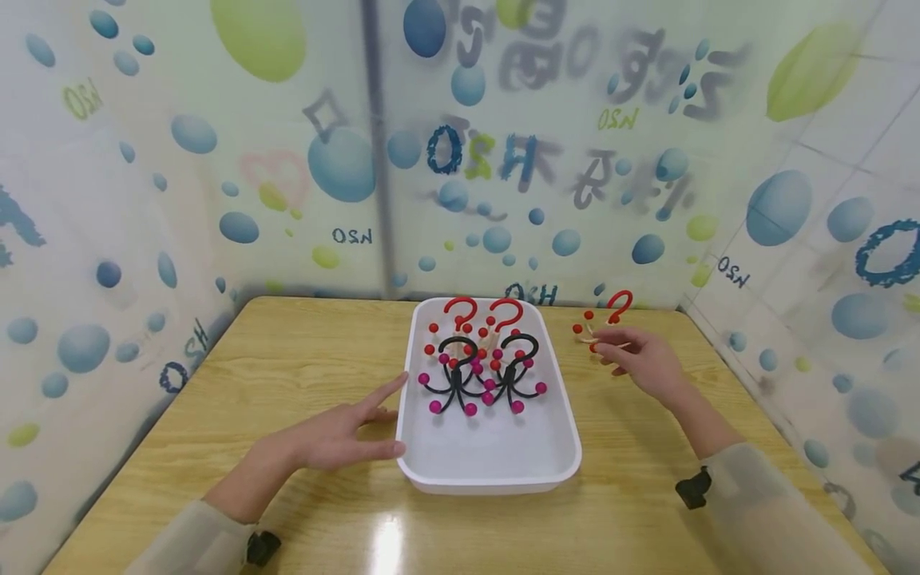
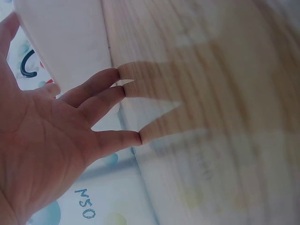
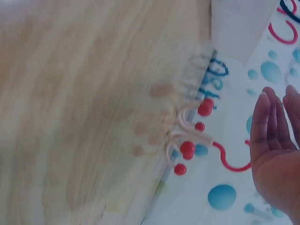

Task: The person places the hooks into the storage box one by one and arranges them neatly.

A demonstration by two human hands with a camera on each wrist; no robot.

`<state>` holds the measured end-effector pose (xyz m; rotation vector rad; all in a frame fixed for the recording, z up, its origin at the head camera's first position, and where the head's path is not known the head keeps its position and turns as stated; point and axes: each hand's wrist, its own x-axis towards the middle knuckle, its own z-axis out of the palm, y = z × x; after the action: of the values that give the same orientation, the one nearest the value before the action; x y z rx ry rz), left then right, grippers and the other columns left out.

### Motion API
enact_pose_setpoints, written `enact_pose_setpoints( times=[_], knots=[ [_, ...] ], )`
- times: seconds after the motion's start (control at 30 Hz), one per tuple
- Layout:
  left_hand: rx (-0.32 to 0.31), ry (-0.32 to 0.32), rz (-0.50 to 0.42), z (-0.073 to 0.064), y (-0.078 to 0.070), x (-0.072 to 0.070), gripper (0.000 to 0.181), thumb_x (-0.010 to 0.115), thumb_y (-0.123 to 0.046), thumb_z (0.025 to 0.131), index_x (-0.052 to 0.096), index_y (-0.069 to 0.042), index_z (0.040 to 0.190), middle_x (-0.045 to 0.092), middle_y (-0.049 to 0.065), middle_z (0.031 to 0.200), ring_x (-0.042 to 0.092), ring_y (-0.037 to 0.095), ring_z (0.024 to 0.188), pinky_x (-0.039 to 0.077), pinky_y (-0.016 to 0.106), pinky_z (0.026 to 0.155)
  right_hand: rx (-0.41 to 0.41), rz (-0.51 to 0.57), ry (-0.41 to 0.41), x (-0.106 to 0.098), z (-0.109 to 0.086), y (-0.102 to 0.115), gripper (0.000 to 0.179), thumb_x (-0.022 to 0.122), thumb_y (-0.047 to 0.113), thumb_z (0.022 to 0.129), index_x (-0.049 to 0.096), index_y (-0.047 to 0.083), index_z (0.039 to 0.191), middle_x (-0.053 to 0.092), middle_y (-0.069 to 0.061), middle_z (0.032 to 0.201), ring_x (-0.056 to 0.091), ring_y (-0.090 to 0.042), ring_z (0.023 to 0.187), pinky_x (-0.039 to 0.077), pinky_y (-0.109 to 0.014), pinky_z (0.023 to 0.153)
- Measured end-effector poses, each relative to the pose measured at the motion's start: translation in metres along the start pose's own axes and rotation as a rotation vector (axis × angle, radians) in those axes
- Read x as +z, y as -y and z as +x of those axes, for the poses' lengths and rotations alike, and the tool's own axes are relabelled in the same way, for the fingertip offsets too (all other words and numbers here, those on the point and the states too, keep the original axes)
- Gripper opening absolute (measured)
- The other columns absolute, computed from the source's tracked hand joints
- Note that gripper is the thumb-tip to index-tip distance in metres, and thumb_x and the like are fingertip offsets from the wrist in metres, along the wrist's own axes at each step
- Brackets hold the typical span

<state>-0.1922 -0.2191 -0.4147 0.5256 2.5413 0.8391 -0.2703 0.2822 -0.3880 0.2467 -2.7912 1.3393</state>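
My left hand is spread at the left side of a white plastic tray, thumb and index fingertip at its rim. In the left wrist view, its other fingertips rest on the table. Inside the tray stand two black hook hangers with magenta ball tips, and behind them two cream hook hangers with red balls and red hooks. Right of the tray, another cream hook hanger stands on the table. My right hand is beside it, fingers nearly straight, with a gap between hand and hanger.
The light wooden table carries the tray near its middle. Patterned curtain-like walls with blue and green drops close in the back and both sides. Each sleeve has a black clip or strap at the cuff.
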Motion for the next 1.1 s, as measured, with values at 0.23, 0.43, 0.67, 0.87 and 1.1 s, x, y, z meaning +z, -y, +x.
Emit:
enact_pose_setpoints(
  times=[0.23,0.43,0.67,0.87,1.1],
  knots=[
    [0.009,0.004,-0.009,0.001,0.000,-0.001,0.101,0.067,-0.068,0.101,0.006,-0.042,0.177,0.056,0.011,0.167,0.044,0.049,0.158,0.033,0.076,0.126,0.005,-0.009,-0.100,-0.034,0.018,-0.012,0.048,0.063,0.033,0.114,0.064,0.001,0.149,0.070,-0.027,0.137,0.073,-0.002,0.091,0.065,-0.022,0.077],
    [0.007,0.004,-0.010,0.001,0.001,-0.002,0.102,0.068,-0.069,0.100,0.006,-0.042,0.177,0.056,0.011,0.166,0.045,0.049,0.158,0.033,0.076,0.126,0.030,0.025,-0.139,-0.049,0.037,-0.025,0.054,0.058,0.036,0.116,0.056,0.005,0.159,0.064,-0.025,0.142,0.070,0.006,0.089,0.064,-0.019,0.076],
    [0.000,0.012,-0.019,0.001,0.002,-0.001,0.102,0.068,-0.069,0.100,0.006,-0.044,0.177,0.056,0.010,0.167,0.044,0.048,0.159,0.033,0.076,0.126,0.031,0.037,-0.116,-0.049,0.055,-0.031,0.055,0.058,0.026,0.116,0.047,0.011,0.167,0.047,-0.027,0.167,0.066,0.012,0.090,0.063,-0.018,0.077],
    [0.002,0.007,-0.006,0.001,0.001,-0.001,0.102,0.068,-0.068,0.100,0.006,-0.043,0.177,0.057,0.010,0.166,0.046,0.048,0.157,0.033,0.075,0.126,0.068,-0.048,-0.083,-0.044,0.066,-0.031,0.060,0.058,0.029,0.116,0.040,0.019,0.172,0.056,-0.031,0.159,0.078,-0.012,0.097,0.060,-0.020,0.075],
    [-0.006,0.011,-0.005,0.001,0.001,-0.002,0.102,0.068,-0.069,0.100,0.005,-0.044,0.177,0.056,0.010,0.166,0.046,0.048,0.158,0.033,0.076,0.126,0.052,-0.021,-0.070,-0.040,0.067,-0.036,0.061,0.056,0.022,0.117,0.035,0.019,0.174,0.038,-0.027,0.174,0.078,-0.023,0.112,0.063,-0.021,0.079]
  ],
)
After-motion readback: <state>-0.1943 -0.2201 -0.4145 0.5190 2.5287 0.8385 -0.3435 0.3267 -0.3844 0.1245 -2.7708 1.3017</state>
